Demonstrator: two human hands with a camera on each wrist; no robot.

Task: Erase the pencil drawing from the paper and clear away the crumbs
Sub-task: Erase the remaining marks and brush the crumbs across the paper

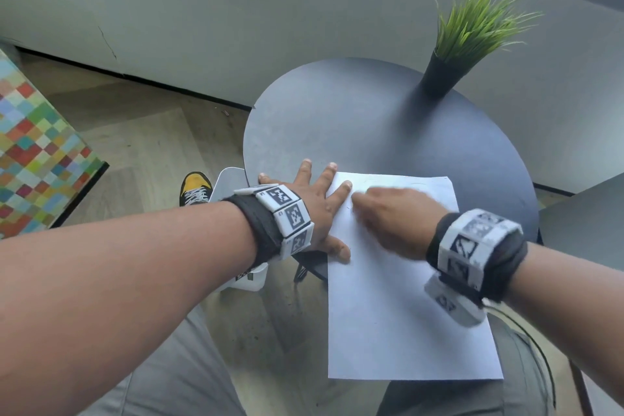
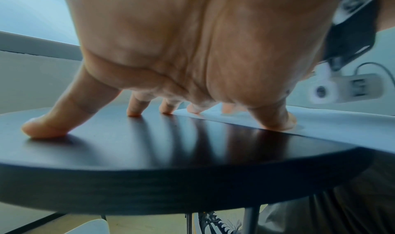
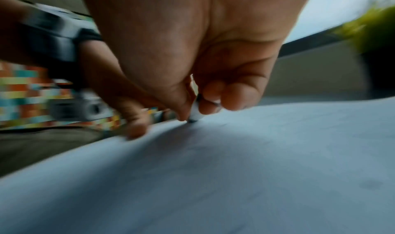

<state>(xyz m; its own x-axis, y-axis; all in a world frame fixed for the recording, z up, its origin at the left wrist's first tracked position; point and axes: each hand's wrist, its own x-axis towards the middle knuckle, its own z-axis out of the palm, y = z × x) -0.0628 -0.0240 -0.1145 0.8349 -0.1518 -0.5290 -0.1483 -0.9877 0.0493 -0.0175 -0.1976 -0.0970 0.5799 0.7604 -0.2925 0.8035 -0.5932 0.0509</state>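
Note:
A white sheet of paper [image 1: 398, 297] lies on the round dark table [image 1: 354, 118], its near half hanging over the table's edge. My left hand [image 1: 314, 199] is spread flat, thumb and index finger pressing the paper's left edge, the other fingers on the table [image 2: 149, 144]. My right hand [image 1: 395, 216], blurred, pinches a small white eraser [image 3: 195, 113] between thumb and fingers, its tip touching the paper [image 3: 235, 170] near the top left corner. Faint pencil marks show on the paper near its top edge. No crumbs can be made out.
A black pot with green grass [image 1: 449, 54] stands at the back right of the table. A grey wall runs behind. Left of the table are wood floor, a white chair seat [image 1: 226, 186] and a checkered colourful surface [image 1: 33, 159]. My legs sit under the paper.

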